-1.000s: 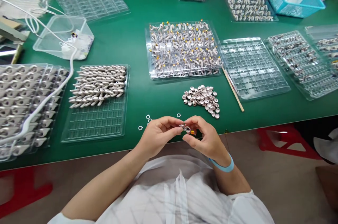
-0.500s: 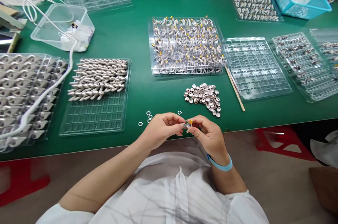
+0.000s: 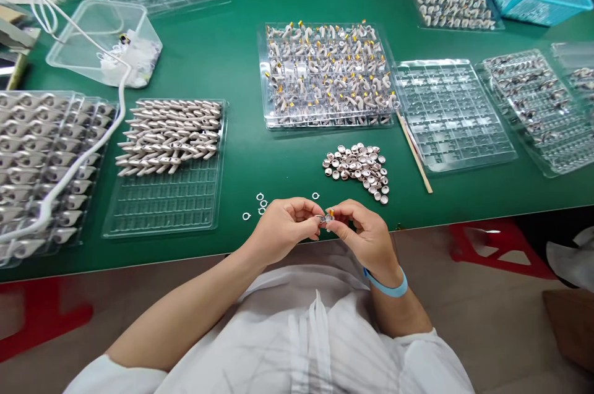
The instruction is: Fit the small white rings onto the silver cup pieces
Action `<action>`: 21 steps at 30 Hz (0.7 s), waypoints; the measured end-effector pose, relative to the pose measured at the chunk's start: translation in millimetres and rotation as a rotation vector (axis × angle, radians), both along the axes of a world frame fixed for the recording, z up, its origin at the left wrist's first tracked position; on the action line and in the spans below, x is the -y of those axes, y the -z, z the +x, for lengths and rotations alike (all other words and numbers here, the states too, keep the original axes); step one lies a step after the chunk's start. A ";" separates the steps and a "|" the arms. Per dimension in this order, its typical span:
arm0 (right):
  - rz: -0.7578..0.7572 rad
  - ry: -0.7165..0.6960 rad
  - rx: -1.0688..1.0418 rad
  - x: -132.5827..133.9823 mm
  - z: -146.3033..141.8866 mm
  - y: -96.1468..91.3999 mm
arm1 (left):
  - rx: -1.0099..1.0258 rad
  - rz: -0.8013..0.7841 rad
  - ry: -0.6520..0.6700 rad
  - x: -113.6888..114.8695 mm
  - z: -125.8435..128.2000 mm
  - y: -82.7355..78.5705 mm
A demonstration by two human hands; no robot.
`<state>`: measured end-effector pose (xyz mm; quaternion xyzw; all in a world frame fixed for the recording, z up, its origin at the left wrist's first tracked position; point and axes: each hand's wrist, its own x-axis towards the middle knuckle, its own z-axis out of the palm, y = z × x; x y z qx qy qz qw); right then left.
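My left hand is closed, pinching a small round metal cap between thumb and fingertips. Closed too, my right hand grips a small part with a yellow tab; the fingers cover most of it. The two pieces meet or nearly meet above the table's front edge; whether they touch I cannot tell. Just beyond my right hand lies a loose pile of round metal caps. Several thin white rings lie by my left hand, and a single white ring lies farther right.
A clear tray of yellow-tabbed parts stands beyond the caps. Left are a tray of pointed metal pieces, a clear tub and a white cable. A wooden stick and clear tray lie right.
My right hand has shifted slightly left, bringing the yellow-tabbed part closer to the cap. My left hand stays almost still. The camera view has tipped a little.
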<state>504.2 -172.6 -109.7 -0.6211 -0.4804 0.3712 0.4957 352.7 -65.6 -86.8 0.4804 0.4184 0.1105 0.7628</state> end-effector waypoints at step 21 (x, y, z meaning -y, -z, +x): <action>0.083 0.068 0.094 2.5 -9.0 0.5 | 0.098 0.016 -0.006 0.3 -2.9 -0.5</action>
